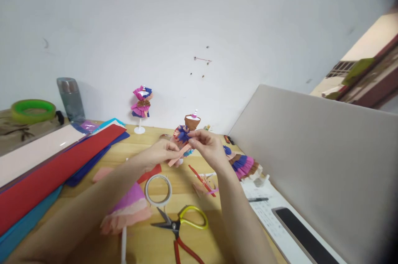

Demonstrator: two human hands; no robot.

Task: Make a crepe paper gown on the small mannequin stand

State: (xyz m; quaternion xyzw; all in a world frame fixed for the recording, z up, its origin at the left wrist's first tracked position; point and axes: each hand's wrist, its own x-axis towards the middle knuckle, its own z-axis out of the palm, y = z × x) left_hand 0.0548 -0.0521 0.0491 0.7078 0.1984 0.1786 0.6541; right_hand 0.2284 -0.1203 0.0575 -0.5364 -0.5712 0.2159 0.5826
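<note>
A plain white wall [186, 15] is rising behind a light wooden tabletop [146, 239], with a pale grey panel [314, 164] leaning along its right side. Far to the left of both hands, a green ring-shaped roll [32, 110] and a grey lidded bottle [71, 99] are sitting near the wall, and long sheets of red, blue and pale pink crepe paper [49, 172] are lying in a stack. Beyond the left hand [160, 154], a small pink and blue paper fan on a white stand [141, 104] is standing upright. The left hand is closing its fingers on a salmon-pink paper strip [178, 156], which is slanting down from the right hand [207, 144]. The right hand is pinching a small blue and orange frilled paper rosette [182, 134] at its fingertips, held up above the table and touching the strip's upper end. Below the hands, a white tape roll [158, 190] is lying flat, and scissors with yellow and red handles [183, 226] are lying just nearer the person. To the right of the right hand, layered purple, pink and brown paper ruffles [244, 165] are resting beside a black phone [304, 235].
</note>
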